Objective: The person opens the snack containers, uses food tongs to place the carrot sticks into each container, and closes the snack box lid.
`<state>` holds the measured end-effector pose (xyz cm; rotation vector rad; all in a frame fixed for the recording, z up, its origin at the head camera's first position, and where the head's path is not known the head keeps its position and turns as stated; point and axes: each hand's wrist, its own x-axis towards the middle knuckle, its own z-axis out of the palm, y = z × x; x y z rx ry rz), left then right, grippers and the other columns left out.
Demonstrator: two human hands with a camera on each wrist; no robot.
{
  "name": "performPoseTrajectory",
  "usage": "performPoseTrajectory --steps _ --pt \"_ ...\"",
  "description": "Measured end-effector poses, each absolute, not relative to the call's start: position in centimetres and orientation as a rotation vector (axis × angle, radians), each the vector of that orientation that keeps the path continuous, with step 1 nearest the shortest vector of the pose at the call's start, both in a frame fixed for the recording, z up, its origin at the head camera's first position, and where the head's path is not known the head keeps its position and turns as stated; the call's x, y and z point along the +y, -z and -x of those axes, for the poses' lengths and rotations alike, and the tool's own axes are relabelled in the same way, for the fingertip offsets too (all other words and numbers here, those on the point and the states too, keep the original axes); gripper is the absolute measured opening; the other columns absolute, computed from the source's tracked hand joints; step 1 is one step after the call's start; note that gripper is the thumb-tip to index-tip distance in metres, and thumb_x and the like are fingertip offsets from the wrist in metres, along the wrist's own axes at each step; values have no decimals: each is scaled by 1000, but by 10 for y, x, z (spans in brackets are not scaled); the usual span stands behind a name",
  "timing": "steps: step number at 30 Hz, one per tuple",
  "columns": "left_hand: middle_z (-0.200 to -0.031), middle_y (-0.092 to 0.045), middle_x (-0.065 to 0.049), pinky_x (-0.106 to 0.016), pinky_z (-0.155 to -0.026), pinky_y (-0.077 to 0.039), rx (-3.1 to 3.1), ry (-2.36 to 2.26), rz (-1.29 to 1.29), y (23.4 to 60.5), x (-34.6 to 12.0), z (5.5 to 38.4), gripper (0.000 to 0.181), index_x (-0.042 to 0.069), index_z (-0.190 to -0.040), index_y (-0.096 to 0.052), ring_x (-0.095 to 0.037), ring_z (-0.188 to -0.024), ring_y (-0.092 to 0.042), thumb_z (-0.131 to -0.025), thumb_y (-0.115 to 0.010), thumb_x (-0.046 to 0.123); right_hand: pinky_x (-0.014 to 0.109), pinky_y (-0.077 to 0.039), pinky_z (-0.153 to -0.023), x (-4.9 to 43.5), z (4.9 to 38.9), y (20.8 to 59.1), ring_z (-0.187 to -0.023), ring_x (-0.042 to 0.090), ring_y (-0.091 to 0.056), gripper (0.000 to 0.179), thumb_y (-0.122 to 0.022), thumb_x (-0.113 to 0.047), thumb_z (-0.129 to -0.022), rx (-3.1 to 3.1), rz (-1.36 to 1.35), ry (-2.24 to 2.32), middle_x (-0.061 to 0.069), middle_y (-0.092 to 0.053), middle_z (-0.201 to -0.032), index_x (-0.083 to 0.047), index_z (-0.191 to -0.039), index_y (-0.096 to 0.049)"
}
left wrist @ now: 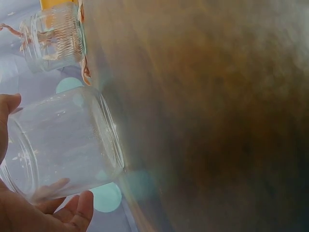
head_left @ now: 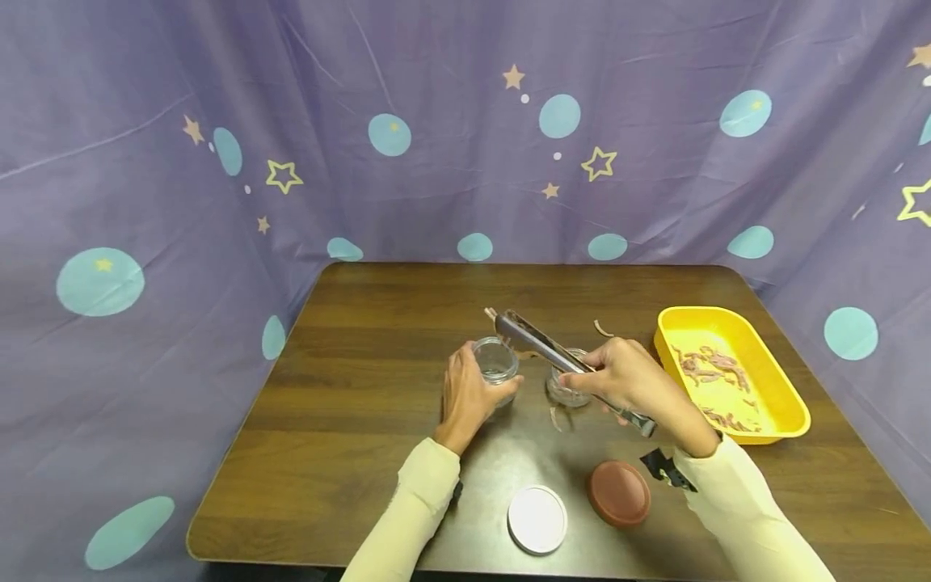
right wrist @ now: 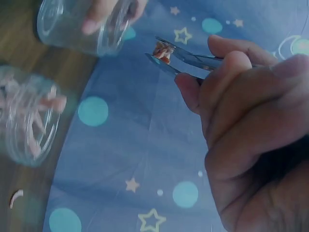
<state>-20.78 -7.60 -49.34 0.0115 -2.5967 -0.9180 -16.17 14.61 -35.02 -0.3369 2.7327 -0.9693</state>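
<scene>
My left hand (head_left: pixel 465 396) grips an empty-looking clear glass jar (left wrist: pixel 67 140) near its rim, thumb on one side and fingers on the other. The jar stands upright on the table. In my right hand (head_left: pixel 629 373) is a pair of metal tongs (head_left: pixel 541 343), pointing left and held above the jars. Between the tong tips a small bunch of thin brownish-pink strips (right wrist: pixel 163 52) is pinched, close over the far side of the gripped jar in the head view. Beneath the tongs stands a second glass jar (right wrist: pixel 29 121) with similar strips inside, some poking past its mouth.
A yellow tub (head_left: pixel 789 408) at the right holds more strips. Near the front edge lie a white lid (head_left: pixel 537 520) and a reddish-brown lid (head_left: pixel 619 493). Loose strips, one a curved strip (head_left: pixel 602 329), lie on the wooden table (head_left: pixel 349 404) around the second jar. A patterned purple curtain (head_left: pixel 436 202) hangs behind.
</scene>
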Motion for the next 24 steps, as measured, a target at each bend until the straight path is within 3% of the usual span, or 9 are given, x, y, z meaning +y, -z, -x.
performPoseTrajectory --steps 11,19,24 --pt "-120 -56 -15 -42 -95 -44 -2620 940 -24 497 -75 205 100 5 -129 -41 -29 -114 -52 -56 -74 64 25 -35 -31 129 161 364 -26 9 -40 17 -70 -42 -76 2724 365 925 -6 -47 -38 -27 -69 -68" --pt "-119 -56 -13 -41 -94 -44 -2605 945 -13 496 -77 207 96 8 -127 -43 -28 -112 -52 -56 -75 63 23 -33 -32 128 162 362 -26 9 -41 24 -72 -44 -73 2755 320 903 -5 -46 -36 -23 -84 -72" --pt "-120 -56 -12 -41 -96 -43 -2616 957 -27 495 -76 207 97 8 -127 -42 -28 -113 -51 -55 -75 63 25 -35 -34 134 161 364 -30 8 -42 22 -72 -47 -72 2761 297 906 -6 -48 -40 -25 -76 -71"
